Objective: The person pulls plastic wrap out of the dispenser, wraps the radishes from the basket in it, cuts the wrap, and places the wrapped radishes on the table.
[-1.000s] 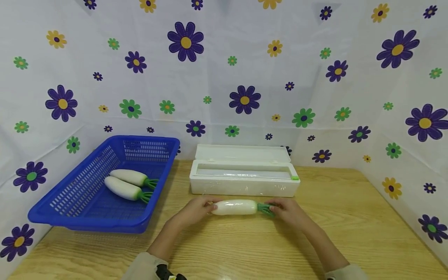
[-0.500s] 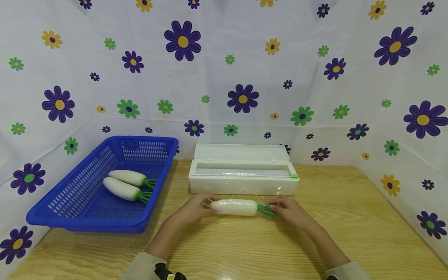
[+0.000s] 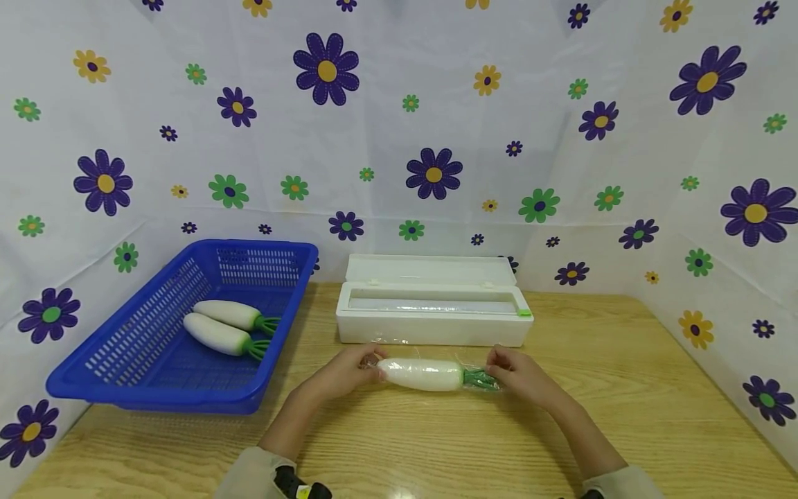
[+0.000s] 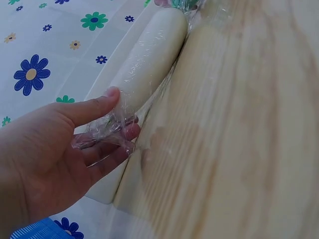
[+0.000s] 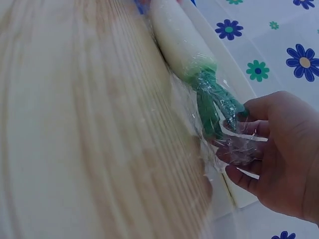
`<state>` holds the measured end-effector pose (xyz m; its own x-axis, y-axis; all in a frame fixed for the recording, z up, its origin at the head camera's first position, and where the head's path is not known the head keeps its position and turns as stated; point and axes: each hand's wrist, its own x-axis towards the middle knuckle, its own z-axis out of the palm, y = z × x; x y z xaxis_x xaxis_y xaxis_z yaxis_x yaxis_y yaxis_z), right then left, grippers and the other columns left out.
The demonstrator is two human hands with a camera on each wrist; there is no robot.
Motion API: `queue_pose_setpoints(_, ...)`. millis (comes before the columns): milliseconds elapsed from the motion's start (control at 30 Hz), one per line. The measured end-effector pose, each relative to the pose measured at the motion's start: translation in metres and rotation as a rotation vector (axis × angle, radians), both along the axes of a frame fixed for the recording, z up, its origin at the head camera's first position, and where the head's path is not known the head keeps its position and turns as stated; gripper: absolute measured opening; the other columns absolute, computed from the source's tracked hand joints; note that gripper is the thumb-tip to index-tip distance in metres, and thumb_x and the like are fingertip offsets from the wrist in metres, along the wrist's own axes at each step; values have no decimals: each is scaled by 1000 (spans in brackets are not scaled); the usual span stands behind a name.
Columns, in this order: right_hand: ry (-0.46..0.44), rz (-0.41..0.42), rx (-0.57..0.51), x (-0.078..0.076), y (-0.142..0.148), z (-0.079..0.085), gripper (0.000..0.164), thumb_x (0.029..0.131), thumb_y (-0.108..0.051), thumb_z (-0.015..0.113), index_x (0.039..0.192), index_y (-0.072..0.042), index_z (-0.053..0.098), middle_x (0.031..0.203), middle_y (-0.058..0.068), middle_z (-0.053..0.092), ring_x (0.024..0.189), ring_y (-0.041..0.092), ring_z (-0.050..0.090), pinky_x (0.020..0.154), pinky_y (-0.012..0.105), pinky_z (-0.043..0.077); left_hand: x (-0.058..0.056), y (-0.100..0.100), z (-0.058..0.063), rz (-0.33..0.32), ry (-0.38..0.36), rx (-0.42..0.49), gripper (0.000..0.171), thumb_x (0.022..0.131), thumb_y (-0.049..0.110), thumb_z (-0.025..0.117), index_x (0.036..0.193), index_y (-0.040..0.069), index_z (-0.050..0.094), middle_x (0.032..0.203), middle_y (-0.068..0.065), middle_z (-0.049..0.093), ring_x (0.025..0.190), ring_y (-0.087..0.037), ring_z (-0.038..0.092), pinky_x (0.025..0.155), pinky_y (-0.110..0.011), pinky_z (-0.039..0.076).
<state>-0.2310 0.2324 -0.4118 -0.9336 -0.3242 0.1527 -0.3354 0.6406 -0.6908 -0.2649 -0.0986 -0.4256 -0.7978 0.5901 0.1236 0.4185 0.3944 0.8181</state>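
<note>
A white radish [image 3: 424,374], wrapped in clear cling film, is held level just in front of a long white cling film box [image 3: 433,329]. At its tip, my left hand [image 3: 349,371] pinches the radish, thumb on top and fingers underneath; the left wrist view shows loose film [image 4: 102,128] bunched there. My right hand [image 3: 522,374] holds the opposite end by the green leaves [image 5: 207,107]. Its thumb meets the leaf ends, while crinkled film [image 5: 239,149] hangs over the fingers. The box lid [image 3: 430,270] stands raised, with a film roll [image 3: 433,305] inside.
To the left stands a blue plastic basket [image 3: 156,396] with two more white radishes [image 3: 215,334] in it. Behind and at both sides hangs a flower-print cloth [image 3: 374,125]. Everything rests on a wooden table [image 3: 424,443].
The radish has shifted slightly toward me and to the right, its leaf end a little lower. My right hand has moved slightly outward; both hands still hold the ends.
</note>
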Motion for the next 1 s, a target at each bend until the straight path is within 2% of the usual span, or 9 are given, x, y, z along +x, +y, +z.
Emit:
queue_pose_setpoints(200,111,23,-37,-4,1,-6,4,91,-9,58,90,-7,60,87,-1,56,78,16,52,67,28,46,0,-1,0,18,22,-68,26,93,22,56,106,1,63,80,3,59,72,-12,55,65,-29,46)
queue_pose_setpoints(400,48,150,-54,-3,2,-4,17,85,-9,66,100,-7,59,99,1,60,97,24,53,80,38,45,2,0,3,63,31,-118,28,94,31,53,93,6,68,66,4,56,61,-10,49,58,-28,42)
queue_pose_setpoints(467,25,166,-53,-3,4,-4,22,83,-5,66,104,-6,59,103,2,60,100,25,53,83,38,44,3,0,4,83,33,-126,29,93,32,54,89,7,69,64,5,55,59,-9,47,56,-27,41)
queue_pose_setpoints(633,-9,182,-62,-2,9,-4,18,88,-7,59,105,-3,61,102,4,61,93,19,54,76,29,46,4,1,4,110,-10,-127,35,92,35,55,78,7,70,59,5,55,51,-8,38,47,-24,33)
queue_pose_setpoints(733,-26,198,-77,-3,11,-4,17,91,-10,56,105,-2,62,97,5,61,84,14,54,70,27,46,4,1,4,122,6,-127,32,93,33,55,87,6,69,66,5,58,55,-8,44,51,-25,38)
queue_pose_setpoints(833,-29,202,-101,-3,12,-4,20,93,-10,54,106,1,62,94,7,59,74,11,51,63,26,46,4,2,4,153,60,-114,25,92,28,57,99,6,65,81,2,60,72,-12,53,64,-30,45)
queue_pose_setpoints(933,-33,185,-111,-4,12,-5,23,94,-11,52,109,4,61,91,7,57,70,10,49,58,26,45,3,3,3,173,88,-84,24,91,24,59,105,6,61,94,-2,61,84,-18,55,73,-36,46)
queue_pose_setpoints(1000,-33,161,-100,-4,11,-5,24,95,-12,51,109,5,61,89,7,57,70,10,48,58,26,44,3,3,2,162,80,-72,26,90,24,60,109,6,60,97,-3,61,88,-19,55,75,-35,46)
